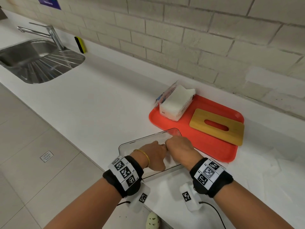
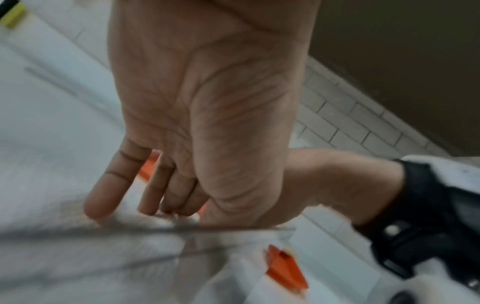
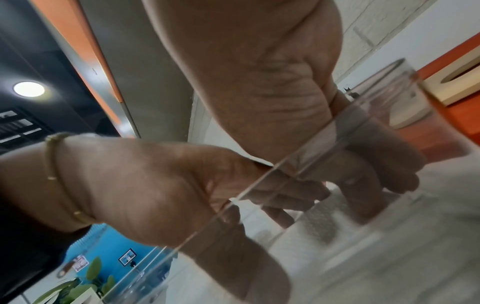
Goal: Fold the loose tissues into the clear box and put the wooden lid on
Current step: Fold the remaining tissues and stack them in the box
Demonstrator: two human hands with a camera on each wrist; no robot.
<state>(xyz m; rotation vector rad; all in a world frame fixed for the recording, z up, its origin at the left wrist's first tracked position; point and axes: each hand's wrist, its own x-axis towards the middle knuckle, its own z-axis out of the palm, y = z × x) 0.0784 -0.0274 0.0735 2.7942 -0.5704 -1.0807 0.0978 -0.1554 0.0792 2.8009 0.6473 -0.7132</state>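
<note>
Both hands reach down into the clear box, side by side and touching at the knuckles. The left hand has its fingers extended downward, nearly straight, their tips at the bottom of the box on a layer of white tissue; nothing is clasped in that grip. The right hand also has its fingers below the rim, seen through the clear wall; they look bent toward the tissue, but whether this grip has hold of anything I cannot tell, since the wall and blur hide the fingertips. A gold bracelet circles the left wrist, and both wrists wear black bands with printed markers.

The box stands on the white surface near its front edge, its far corner over the near edge of the red tray. On the tray lies the wooden lid, flat, with an oval slot in its middle, well apart from the box. Beside it, at the tray's far left corner, sits an opened pack of white tissues. Far to the left are a steel sink with a tap and a yellow sponge leaning against the tiled wall.
</note>
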